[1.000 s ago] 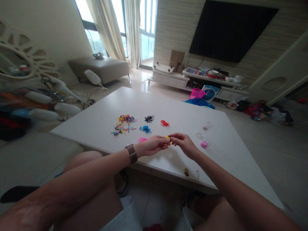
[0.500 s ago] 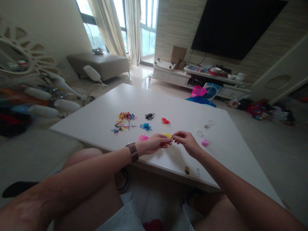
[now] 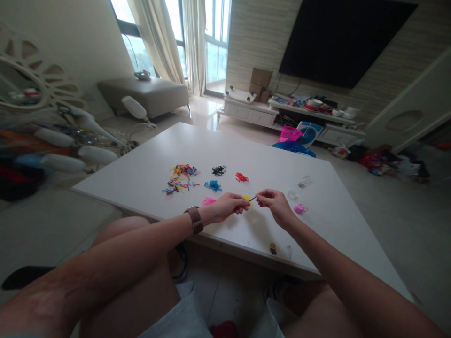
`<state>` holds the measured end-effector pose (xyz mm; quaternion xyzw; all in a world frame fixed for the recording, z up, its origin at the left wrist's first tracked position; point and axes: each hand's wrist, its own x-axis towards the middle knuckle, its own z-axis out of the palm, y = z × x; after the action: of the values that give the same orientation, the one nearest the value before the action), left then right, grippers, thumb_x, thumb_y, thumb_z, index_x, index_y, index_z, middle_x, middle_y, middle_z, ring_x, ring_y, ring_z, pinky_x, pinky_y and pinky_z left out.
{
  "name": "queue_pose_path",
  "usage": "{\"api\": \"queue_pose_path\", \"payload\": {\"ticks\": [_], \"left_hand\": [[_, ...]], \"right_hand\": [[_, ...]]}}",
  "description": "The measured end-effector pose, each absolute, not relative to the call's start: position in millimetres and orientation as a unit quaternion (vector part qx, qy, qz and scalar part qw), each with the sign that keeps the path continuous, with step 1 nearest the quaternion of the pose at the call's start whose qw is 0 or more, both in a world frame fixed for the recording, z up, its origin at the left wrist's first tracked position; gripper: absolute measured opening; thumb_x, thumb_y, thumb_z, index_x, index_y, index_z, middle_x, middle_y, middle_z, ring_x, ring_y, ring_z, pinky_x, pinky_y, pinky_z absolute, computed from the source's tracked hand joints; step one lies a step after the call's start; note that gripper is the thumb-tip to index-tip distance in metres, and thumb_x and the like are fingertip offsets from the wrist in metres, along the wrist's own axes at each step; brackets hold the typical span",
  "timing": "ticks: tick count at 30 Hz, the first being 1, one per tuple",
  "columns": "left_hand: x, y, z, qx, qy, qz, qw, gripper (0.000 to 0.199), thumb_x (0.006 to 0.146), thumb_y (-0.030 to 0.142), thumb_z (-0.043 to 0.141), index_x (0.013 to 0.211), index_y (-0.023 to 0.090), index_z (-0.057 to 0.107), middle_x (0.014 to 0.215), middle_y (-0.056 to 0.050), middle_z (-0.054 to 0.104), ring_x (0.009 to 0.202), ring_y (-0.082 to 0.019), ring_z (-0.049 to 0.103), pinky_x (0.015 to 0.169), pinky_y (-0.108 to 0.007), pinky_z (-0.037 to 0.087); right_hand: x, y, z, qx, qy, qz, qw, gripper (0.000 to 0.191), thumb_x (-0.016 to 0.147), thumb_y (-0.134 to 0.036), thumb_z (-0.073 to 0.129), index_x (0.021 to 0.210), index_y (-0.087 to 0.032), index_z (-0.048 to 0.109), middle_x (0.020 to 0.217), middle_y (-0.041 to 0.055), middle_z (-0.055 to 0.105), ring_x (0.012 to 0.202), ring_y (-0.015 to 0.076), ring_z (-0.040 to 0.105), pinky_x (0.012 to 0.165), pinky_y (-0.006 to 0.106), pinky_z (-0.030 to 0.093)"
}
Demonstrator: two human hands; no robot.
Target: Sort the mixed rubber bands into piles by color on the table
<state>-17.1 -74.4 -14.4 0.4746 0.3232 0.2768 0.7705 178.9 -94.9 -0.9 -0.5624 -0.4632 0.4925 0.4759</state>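
Observation:
Between my two hands a thin black rubber band (image 3: 252, 199) is drawn out straight above the white table. My left hand (image 3: 229, 206), with a brown watch on its wrist, pinches one end. The fingertips of my right hand (image 3: 271, 202) are closed on the other end. Just behind the fingers lies a pile of yellow bands (image 3: 246, 199), partly hidden. Close by are pink bands (image 3: 208, 201), blue bands (image 3: 213, 185), black bands (image 3: 219, 170) and red bands (image 3: 241, 177). A mixed-colour heap (image 3: 183, 176) spreads on the left.
On the right of the white table (image 3: 211, 141) are a pink item (image 3: 299, 208), a clear ring-like piece (image 3: 292, 194) and a clear container (image 3: 305, 181). A small yellow-and-dark figure (image 3: 273, 249) and a clear piece (image 3: 289, 251) lie near the front edge.
My right hand has shifted slightly right and up, away from my left. The black band between them now shows as a longer, stretched line.

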Motion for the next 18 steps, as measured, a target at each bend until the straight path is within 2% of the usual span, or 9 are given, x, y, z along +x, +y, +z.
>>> {"api": "queue_pose_path", "payload": {"ticks": [4,8,12,18], "left_hand": [[-19,-64,-15,0.477,0.330,0.278,0.766,0.022,0.070,0.028,0.078,0.072,0.008,0.069,0.073,-0.006,0.063,0.056,-0.006,0.047,0.054,-0.024,0.033],[-26,-24,-13,0.417,0.421,0.337,0.731,0.016,0.068,0.019,0.078,0.072,0.008,0.068,0.064,-0.002,0.057,0.051,-0.005,0.043,0.046,-0.020,0.028],[-44,32,-13,0.364,0.533,0.412,0.643,0.016,0.068,0.013,0.076,0.065,0.010,0.062,0.053,0.003,0.047,0.044,-0.003,0.034,0.041,-0.019,0.020],[-62,78,-22,0.328,0.592,0.434,0.594,0.017,0.072,0.016,0.076,0.067,0.011,0.061,0.049,0.004,0.045,0.041,-0.003,0.032,0.040,-0.018,0.020]], "right_hand": [[172,-103,2,-0.558,-0.495,0.462,0.479,0.027,0.066,-0.039,0.078,0.079,-0.016,0.071,0.067,0.0015,0.066,0.060,0.0129,0.057,0.062,0.029,0.046],[188,-101,5,-0.590,-0.487,0.406,0.500,0.027,0.066,-0.038,0.076,0.083,-0.017,0.068,0.075,0.0003,0.064,0.060,0.0118,0.057,0.059,0.028,0.045],[196,-105,6,-0.604,-0.502,0.398,0.475,0.027,0.068,-0.038,0.073,0.084,-0.018,0.066,0.080,0.0005,0.063,0.061,0.0118,0.058,0.057,0.027,0.044],[196,-115,9,-0.610,-0.541,0.385,0.433,0.025,0.072,-0.038,0.069,0.086,-0.018,0.065,0.083,0.0016,0.063,0.064,0.0132,0.060,0.058,0.027,0.045]]}}
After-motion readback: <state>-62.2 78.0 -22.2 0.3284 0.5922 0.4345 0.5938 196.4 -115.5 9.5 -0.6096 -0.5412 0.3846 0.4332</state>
